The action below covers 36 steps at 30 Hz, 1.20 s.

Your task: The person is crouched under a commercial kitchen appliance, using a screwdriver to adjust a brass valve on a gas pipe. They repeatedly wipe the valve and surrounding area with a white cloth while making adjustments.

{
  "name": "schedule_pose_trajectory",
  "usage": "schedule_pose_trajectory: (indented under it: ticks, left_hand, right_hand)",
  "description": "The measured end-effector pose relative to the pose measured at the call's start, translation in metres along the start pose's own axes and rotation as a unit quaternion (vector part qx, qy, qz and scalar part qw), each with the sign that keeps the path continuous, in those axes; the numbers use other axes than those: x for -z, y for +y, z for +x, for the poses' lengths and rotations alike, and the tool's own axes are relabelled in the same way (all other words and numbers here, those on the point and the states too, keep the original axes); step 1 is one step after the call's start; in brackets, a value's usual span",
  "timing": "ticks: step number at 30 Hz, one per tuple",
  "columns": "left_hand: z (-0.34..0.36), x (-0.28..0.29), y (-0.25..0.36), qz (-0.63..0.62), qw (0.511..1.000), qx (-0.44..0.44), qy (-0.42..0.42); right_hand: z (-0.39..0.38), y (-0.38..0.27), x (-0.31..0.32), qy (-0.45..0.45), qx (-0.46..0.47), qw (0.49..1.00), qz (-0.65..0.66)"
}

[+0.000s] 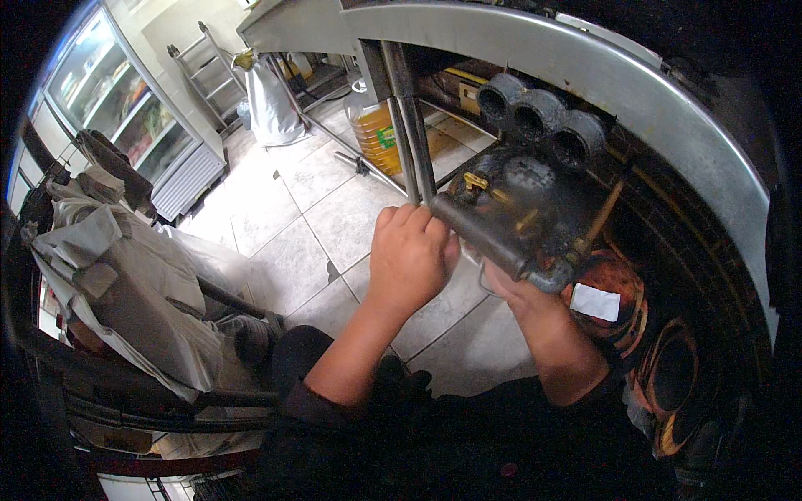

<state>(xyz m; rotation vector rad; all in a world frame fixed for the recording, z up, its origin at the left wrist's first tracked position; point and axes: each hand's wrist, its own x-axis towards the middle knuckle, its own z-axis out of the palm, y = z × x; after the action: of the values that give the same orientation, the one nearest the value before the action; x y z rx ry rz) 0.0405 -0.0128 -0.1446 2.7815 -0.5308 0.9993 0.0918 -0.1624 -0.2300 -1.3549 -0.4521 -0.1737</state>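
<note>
A dark metal pipe runs at a slant beneath the steel counter, ending in a grey elbow. At its upper left end is my left hand, fingers curled into a closed grip; what lies inside them is hidden. My right hand reaches up against the pipe's underside near the elbow, its fingers mostly hidden behind it. A thin wire-like loop shows beside the right hand. Behind the pipe sit a blackened, sooty metal body and a yellow valve handle.
Overhead curves the steel counter edge, with three round grey pipe openings below. Metal legs stand before a jug of yellow liquid. Orange-brown round pieces lie right. A glass-door fridge and draped cloth are left.
</note>
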Motion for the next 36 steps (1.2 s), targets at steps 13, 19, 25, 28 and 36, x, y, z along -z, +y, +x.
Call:
schedule_pose_trajectory:
  ticks: [13,19,25,28,36]
  left_hand:
    - [-0.011,0.027,-0.054,-0.240,0.923,0.298,-0.047]
    - [0.000,0.030,-0.010,-0.670,0.706,0.226,-0.041]
    - [0.012,0.024,0.001,-0.692,0.673,0.261,0.011]
    - [0.010,0.023,-0.001,-0.669,0.687,0.282,0.028]
    - [0.014,0.018,0.006,-0.667,0.689,0.281,0.047]
  right_hand:
    - [0.001,0.007,-0.001,-0.062,-0.072,0.857,0.507]
    - [0.007,-0.021,0.003,-0.054,0.004,0.978,0.202]
    - [0.036,-0.026,0.055,0.010,0.117,0.988,0.104]
    - [0.046,-0.063,0.067,0.069,-0.006,0.949,0.307]
    - [0.040,-0.081,0.075,-0.030,-0.012,0.848,0.529]
